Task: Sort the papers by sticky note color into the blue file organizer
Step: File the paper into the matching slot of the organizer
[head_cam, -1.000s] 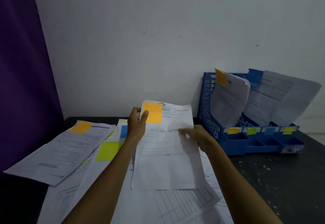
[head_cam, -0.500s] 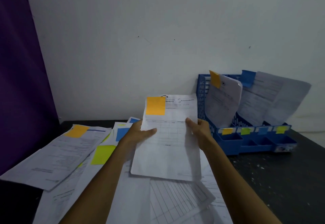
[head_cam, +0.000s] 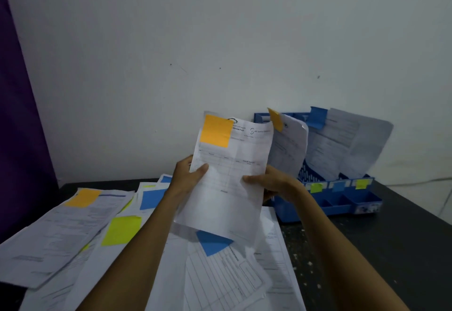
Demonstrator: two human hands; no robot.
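Lying nearest: loose papers [head_cam: 73, 237] on desk [head_cam: 403, 237] w/ yellow, blue notes [head_cam: 121, 230]. Above them L hand [head_cam: 188, 176] & R hand [head_cam: 271, 183] each grip a sheet [head_cam: 227, 195] by its sides, upright, orange note [head_cam: 215, 131] top-left. Behind, to the right: organizer [head_cam: 342, 203].

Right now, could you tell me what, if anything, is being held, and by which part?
The orange-tagged paper: the left hand grips its left edge, the right hand its right edge, both near mid-height.

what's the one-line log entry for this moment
paper: orange sticky note, held above pile | left hand: grips its left edge | right hand: grips its right edge | blue file organizer: not yet reached
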